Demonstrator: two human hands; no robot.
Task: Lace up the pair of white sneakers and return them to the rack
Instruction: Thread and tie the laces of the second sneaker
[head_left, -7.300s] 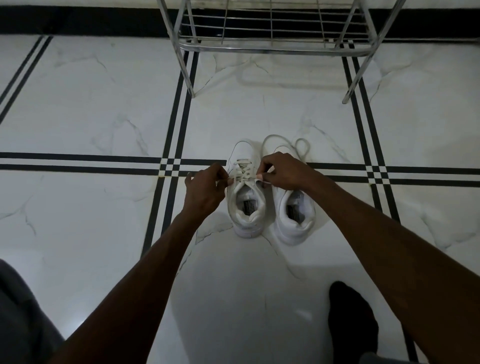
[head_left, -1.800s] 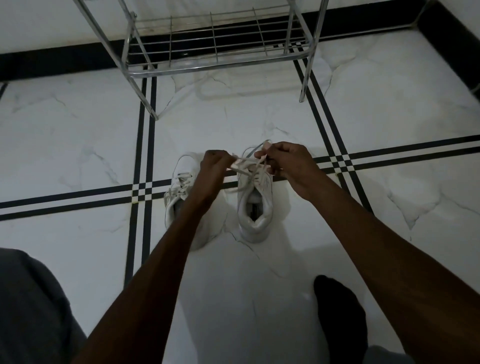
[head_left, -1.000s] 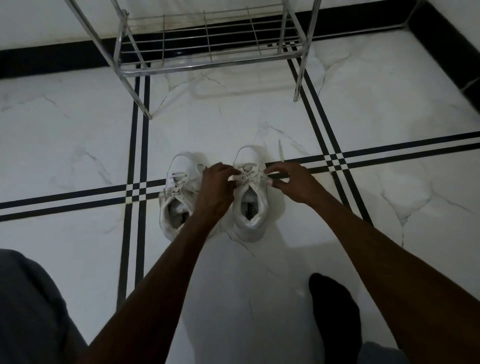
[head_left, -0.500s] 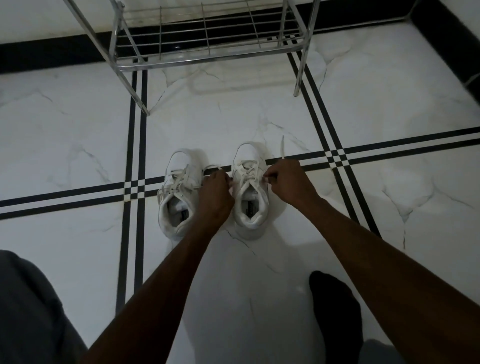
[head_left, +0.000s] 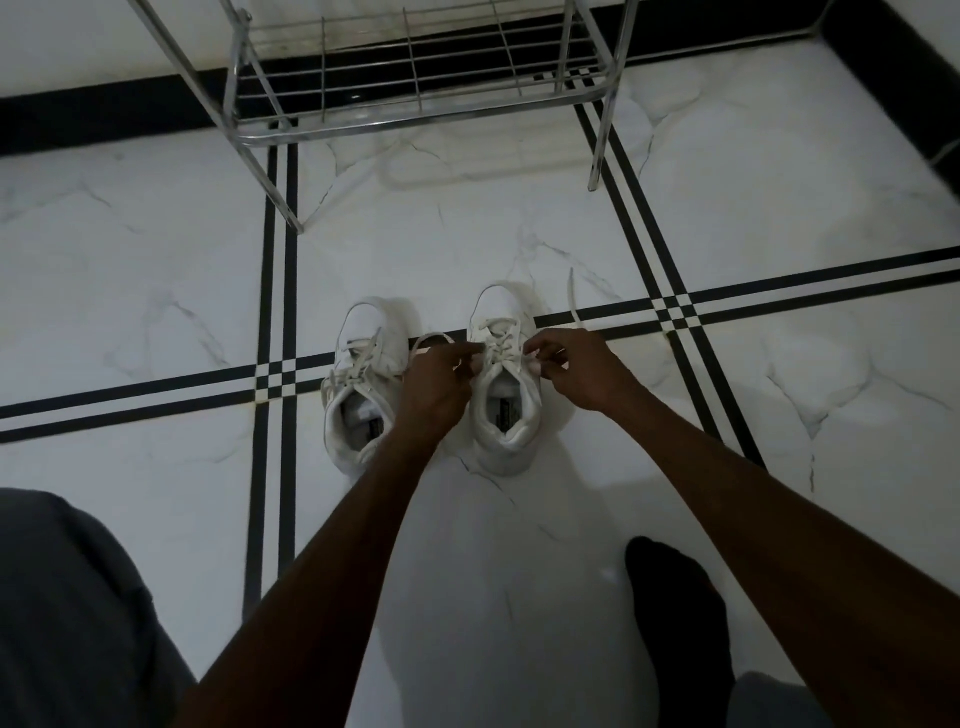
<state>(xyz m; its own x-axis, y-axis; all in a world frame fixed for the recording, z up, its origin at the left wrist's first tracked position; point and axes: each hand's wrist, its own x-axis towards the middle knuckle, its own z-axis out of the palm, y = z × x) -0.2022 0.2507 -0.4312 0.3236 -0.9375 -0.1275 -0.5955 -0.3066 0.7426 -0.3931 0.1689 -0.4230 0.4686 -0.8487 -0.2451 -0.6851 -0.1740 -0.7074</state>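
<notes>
Since a moment ago both hands have shifted slightly, left hand (head_left: 436, 387) and right hand (head_left: 576, 371) each pinched shut on the lace (head_left: 501, 349), tensioning the right sneaker (head_left: 501, 415).

- Two sneakers side by side on the floor (head_left: 156, 291): left sneaker (head_left: 363, 382), right sneaker (head_left: 503, 395).
- Left hand (head_left: 435, 387) between the sneakers; right hand (head_left: 576, 366) right of the right sneaker, both at its laces (head_left: 497, 347).
- Rack (head_left: 415, 73) behind the sneakers, well apart.
- Socked foot (head_left: 675, 623) nearer the viewer, right.
</notes>
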